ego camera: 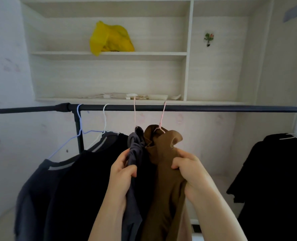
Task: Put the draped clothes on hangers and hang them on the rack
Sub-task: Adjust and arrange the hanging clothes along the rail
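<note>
Brown cloth is bunched in the right hand [187, 173], whose fingers curl tight round the brown garment [163, 171]. The left hand [125, 169] grips the grey garment [135, 153] just beside it the same way. Both hands hold below the tops of the clothes, so the clothes run up from the fists to their hangers. I think the hands pull down and apart to make the clothes sit straight and leave room.

Above the hands, the pink hanger [162, 119] carries the brown garment and hooks on the rack bar [196, 108]. A second pink hanger [134, 112] holds the grey one. To the left hang two dark shirts [66, 180] on a blue hanger [80, 126] and a white hanger [105, 119]. Far right hangs a black top [274, 171]. Behind, a yellow bag [110, 38] sits on a shelf [109, 53].
</note>
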Action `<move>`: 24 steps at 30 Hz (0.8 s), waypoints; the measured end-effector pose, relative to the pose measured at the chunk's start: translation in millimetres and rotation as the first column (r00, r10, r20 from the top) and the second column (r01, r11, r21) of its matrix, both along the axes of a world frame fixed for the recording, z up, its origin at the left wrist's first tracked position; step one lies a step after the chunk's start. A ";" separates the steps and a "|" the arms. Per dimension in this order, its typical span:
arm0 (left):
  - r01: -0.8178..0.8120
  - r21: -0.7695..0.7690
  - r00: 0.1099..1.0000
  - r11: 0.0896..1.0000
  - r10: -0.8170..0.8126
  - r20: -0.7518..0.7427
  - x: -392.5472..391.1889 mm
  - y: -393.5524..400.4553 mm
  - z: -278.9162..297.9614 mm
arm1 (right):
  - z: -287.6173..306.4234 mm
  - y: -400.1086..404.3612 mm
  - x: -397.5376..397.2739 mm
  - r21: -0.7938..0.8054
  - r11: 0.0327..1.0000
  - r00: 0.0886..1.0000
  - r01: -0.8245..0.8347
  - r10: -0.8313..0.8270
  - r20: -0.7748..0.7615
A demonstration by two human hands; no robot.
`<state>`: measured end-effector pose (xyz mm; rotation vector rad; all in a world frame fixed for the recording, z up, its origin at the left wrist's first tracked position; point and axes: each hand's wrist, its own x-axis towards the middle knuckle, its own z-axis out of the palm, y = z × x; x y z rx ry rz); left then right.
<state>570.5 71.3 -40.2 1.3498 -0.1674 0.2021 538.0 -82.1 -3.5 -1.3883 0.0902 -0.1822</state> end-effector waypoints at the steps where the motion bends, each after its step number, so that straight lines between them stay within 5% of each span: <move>1: -0.002 -0.003 1.000 1.000 0.002 -0.006 0.8 2.3 0.1 | -0.1 2.3 0.9 0.003 1.000 1.000 0.004 -0.004 0.000; 24: 0.058 0.022 0.996 0.998 -0.056 -0.072 -10.2 9.9 -14.1 | -5.9 -1.9 -23.0 -0.121 0.988 0.992 0.097 -0.105 -0.063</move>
